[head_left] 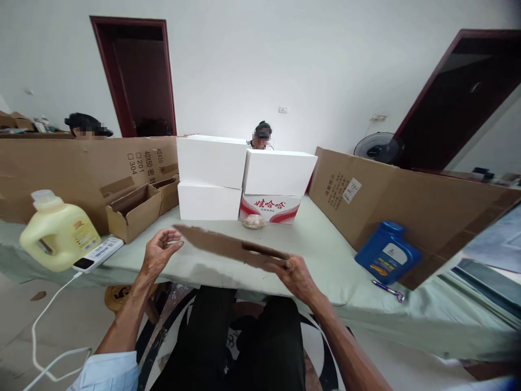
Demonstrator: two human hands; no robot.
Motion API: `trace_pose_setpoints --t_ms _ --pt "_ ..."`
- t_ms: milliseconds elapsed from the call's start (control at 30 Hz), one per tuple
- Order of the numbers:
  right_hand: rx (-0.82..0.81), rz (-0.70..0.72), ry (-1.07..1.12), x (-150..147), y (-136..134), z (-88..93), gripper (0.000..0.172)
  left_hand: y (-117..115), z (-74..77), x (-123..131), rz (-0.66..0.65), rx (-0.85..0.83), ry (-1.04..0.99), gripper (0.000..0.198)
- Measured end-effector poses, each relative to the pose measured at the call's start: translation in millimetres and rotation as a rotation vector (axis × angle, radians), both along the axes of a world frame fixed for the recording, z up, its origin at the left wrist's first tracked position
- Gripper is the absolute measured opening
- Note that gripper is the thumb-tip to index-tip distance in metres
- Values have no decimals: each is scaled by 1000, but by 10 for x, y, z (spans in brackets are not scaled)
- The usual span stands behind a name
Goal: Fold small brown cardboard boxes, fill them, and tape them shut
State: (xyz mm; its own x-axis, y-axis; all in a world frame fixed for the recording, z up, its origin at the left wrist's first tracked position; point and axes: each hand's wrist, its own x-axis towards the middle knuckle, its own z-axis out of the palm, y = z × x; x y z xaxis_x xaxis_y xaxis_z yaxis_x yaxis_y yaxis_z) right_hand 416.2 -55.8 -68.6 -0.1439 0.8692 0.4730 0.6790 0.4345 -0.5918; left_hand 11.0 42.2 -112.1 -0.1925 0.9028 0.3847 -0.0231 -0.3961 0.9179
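A flat piece of brown cardboard (220, 245) is held tilted above the green-covered table, in front of my body. My right hand (299, 279) grips its right end, thumb on top and fingers beneath. Off the cardboard's left end, my left hand (160, 252) is raised with fingers apart and nothing in it. Behind the cardboard, a small clear-wrapped bundle (254, 221) lies on the table, against a white box with red lettering (271, 208). Its contents are too small to tell.
White boxes (211, 163) are stacked at the back. On the left are a yellow jug (61, 231), a white power bank (99, 254) with a cable and an open cardboard box (134, 212). A blue bottle (386, 254) and pen (388, 290) lie right, by a cardboard partition (366, 190). Two people sit beyond.
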Motion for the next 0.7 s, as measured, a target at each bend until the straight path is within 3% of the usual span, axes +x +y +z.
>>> trace_pose_setpoints --t_ms 167,267,433,567,700 --pt "402 -385 187 578 19 244 40 -18 -303 8 73 -38 251 44" --pt "497 -583 194 917 1 263 51 -58 -502 62 66 -42 453 35" --pt "378 -806 141 1318 -96 -42 64 -80 -713 218 37 -33 597 27" --pt "263 -1000 51 1540 -193 -327 62 -42 -813 331 13 -17 659 20" --pt "135 -1110 -28 1700 -139 -441 57 13 -919 439 -13 -18 706 18"
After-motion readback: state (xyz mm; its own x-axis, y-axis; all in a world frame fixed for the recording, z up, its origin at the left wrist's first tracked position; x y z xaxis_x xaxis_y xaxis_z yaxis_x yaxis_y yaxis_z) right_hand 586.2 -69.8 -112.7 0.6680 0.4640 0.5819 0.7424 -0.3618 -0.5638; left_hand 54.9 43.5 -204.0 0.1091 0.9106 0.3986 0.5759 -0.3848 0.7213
